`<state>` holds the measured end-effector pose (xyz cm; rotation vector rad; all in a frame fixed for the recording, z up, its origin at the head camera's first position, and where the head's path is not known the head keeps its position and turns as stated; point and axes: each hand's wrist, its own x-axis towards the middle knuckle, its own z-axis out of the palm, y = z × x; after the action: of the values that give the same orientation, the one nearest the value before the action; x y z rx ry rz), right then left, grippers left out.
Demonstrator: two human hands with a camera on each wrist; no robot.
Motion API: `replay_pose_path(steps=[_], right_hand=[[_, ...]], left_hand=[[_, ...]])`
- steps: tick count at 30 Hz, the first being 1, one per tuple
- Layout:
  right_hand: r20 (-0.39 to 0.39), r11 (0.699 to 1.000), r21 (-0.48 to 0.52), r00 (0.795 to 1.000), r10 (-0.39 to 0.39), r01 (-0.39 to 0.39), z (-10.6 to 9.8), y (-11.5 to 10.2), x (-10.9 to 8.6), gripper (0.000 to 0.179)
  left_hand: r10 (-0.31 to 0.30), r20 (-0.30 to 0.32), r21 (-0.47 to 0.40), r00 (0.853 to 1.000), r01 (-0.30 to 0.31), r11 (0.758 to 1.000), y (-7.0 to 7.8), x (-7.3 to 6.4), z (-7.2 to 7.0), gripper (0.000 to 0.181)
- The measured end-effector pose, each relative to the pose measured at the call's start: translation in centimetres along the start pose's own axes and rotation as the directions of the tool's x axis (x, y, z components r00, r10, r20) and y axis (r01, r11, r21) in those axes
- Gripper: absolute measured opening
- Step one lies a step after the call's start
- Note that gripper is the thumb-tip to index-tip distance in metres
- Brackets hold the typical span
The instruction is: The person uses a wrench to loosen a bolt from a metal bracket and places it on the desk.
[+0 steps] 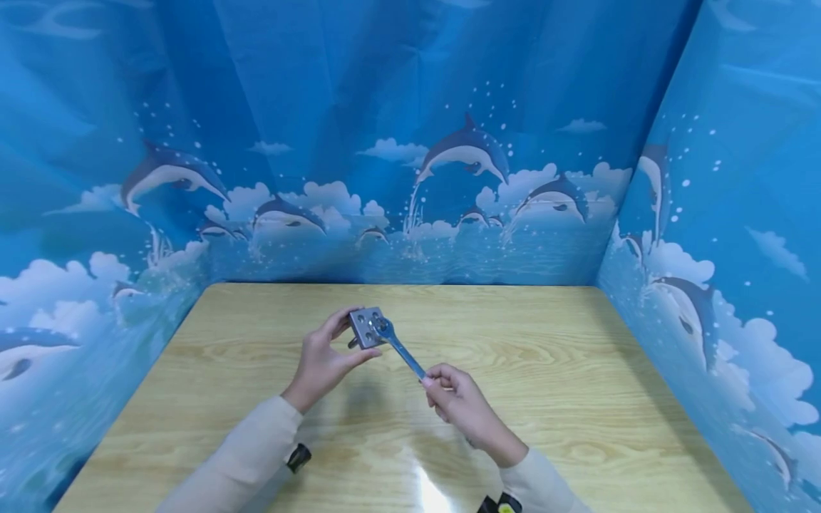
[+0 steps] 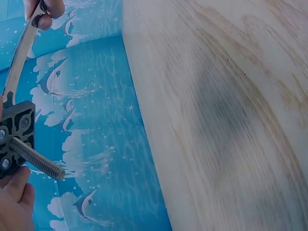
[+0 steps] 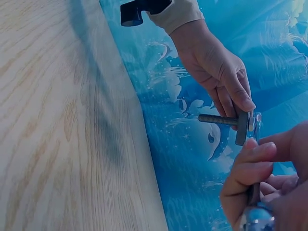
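My left hand [image 1: 323,365] holds a square metal plate [image 1: 361,329] by its edges, thumb below and fingers above, raised over the table. Several holes show in its face. A threaded bolt [image 2: 38,159] sticks out from the plate's back side, as the left wrist view shows. In my right hand [image 1: 467,407], thumb and curled fingers grip a wrench [image 1: 405,355] near its lower end. The wrench's ring end sits over the hex piece [image 3: 251,122] on the plate's front face. In the right wrist view the bolt stands out straight from the plate.
Below the hands spreads a wood-grain table [image 1: 564,356]. Blue sheeting [image 1: 359,92] printed with dolphins and clouds rises behind it and along both sides. Dark straps [image 1: 298,457] sit at the sleeves. A bright glare lies on the table's near part.
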<state>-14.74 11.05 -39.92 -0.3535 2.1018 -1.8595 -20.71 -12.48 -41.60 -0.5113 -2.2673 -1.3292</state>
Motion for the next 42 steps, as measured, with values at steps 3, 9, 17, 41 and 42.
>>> replay_pose_path(steps=[3, 9, 17, 41, 42], right_hand=[[0.016, 1.0, -0.007, 1.0, -0.011, 0.011, 0.1, 0.3, 0.1, 0.021], [0.015, 0.999, 0.043, 1.0, -0.006, 0.005, 0.4, 2.1, 0.8, 0.027], [0.001, 0.998, 0.046, 0.999, -0.033, 0.033, 1.3, 2.6, 0.9, 0.03], [-0.002, 0.998, 0.042, 0.999, -0.04, 0.04, 2.0, 3.6, 0.4, 0.034], [-0.004, 0.999, 0.035, 0.999, -0.042, 0.042, 1.9, 3.7, 0.4, 0.035]], left_hand=[[0.008, -0.013, -0.013, 1.0, -0.008, 1.0, 0.0, 0.0, 0.1, 0.074], [0.019, -0.03, -0.047, 0.999, -0.021, 0.999, -0.2, -0.1, 0.3, 0.073], [-0.024, -0.033, -0.007, 0.999, 0.024, 1.0, -0.4, -0.5, 0.4, 0.073], [0.012, -0.001, 0.024, 1.0, -0.012, 1.0, 0.8, -1.2, 0.1, 0.072], [0.012, 0.007, 0.022, 1.0, -0.012, 1.0, 0.8, -1.2, 0.1, 0.072]])
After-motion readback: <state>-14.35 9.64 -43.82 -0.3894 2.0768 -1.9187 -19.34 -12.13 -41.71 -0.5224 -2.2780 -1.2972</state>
